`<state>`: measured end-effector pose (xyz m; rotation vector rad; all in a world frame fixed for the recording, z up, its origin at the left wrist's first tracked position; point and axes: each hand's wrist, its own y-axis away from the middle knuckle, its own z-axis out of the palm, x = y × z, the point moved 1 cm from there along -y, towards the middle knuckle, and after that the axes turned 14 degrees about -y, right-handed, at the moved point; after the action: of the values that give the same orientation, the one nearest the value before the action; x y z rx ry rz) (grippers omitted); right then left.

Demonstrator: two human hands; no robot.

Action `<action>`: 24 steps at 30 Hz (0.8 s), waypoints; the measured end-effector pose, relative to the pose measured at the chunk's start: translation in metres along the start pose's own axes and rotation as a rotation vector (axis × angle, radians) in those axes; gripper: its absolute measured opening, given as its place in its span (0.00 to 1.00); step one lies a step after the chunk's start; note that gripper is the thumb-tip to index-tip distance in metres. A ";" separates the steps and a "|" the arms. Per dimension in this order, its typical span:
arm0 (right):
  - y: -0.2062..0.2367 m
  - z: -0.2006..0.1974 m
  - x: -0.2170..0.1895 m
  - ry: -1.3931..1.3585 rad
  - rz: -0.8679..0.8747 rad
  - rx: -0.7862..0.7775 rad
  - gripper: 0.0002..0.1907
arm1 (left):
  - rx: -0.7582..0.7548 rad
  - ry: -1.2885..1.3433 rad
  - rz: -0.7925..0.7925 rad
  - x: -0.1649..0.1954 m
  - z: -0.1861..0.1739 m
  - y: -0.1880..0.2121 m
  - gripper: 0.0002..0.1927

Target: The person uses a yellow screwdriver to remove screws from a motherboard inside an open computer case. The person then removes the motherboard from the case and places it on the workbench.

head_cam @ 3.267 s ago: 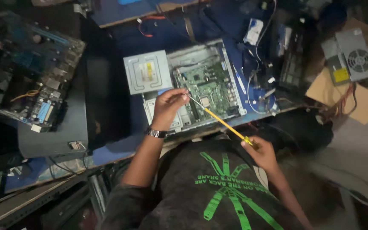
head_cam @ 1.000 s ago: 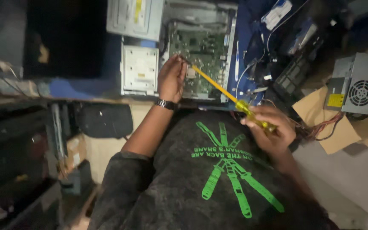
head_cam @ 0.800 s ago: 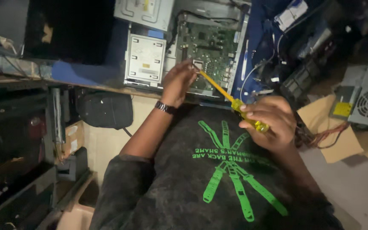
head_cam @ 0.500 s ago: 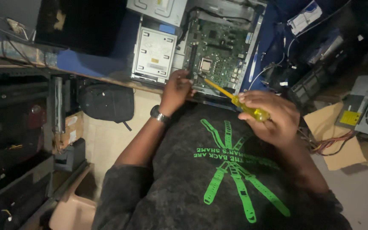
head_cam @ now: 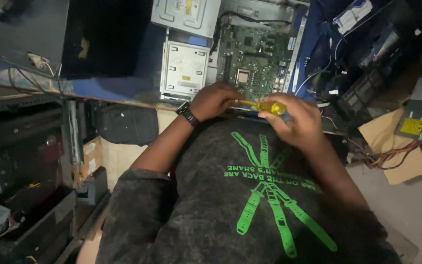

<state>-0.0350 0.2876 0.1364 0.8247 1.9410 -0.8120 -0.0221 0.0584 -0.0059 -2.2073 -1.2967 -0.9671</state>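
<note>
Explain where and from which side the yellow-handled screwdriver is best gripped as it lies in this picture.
Grip the yellow handle, coming from the right, the person's own side of the case. The screwdriver lies nearly level, its shaft pointing left under the left hand toward the green motherboard. The handle is the thick, free end, and the right hand already wraps it there.

My right hand [head_cam: 296,117] grips a yellow screwdriver [head_cam: 264,105]. My left hand [head_cam: 216,100] steadies its shaft over the open computer case [head_cam: 269,29] on the bench [head_cam: 113,88]

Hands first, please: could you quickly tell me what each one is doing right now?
Left hand: fingers curled around the shaft end of the yellow screwdriver, at the open computer case.
Right hand: closed on the screwdriver's handle.
</note>
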 end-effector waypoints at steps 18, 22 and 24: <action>0.010 0.024 0.008 0.075 0.093 0.048 0.18 | -0.039 -0.030 0.028 -0.029 0.023 0.003 0.08; 0.010 0.026 0.009 0.057 0.074 0.020 0.19 | -0.051 -0.015 0.016 -0.028 0.021 0.005 0.08; 0.010 0.027 0.008 0.046 0.071 0.021 0.19 | -0.061 -0.016 0.012 -0.027 0.019 0.005 0.08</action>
<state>-0.0187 0.2740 0.1155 0.9273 1.9347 -0.7781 -0.0195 0.0524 -0.0388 -2.2700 -1.2758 -0.9986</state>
